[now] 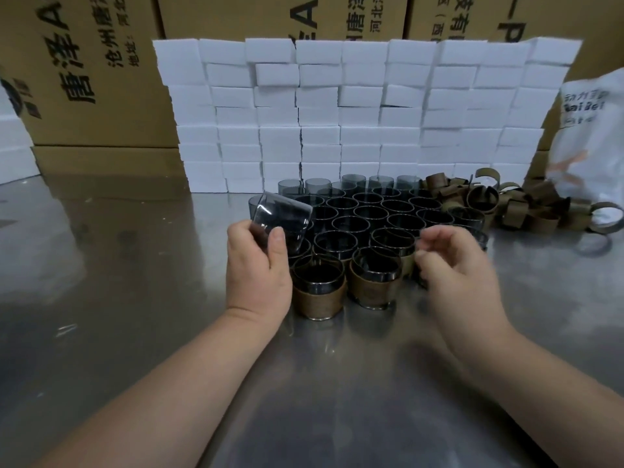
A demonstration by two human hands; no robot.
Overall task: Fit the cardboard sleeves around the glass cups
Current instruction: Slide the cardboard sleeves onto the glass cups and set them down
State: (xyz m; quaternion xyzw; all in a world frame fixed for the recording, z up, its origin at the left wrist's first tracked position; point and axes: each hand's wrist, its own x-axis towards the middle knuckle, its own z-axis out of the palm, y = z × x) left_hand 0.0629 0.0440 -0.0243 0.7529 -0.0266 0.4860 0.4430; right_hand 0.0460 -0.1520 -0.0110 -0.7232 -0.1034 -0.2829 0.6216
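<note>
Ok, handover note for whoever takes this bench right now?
Left hand: grips a bare glass cup, tilted, lifted over the near-left edge of the cluster.
Right hand: blurred but looks empty, fingers loosely curled, over the near-right cups.
Done: a few sleeved cups at the front of the cluster.
Left: the many bare cups behind them, plus the held one.
Loose sleeves: piled on the table, right of the cups.
</note>
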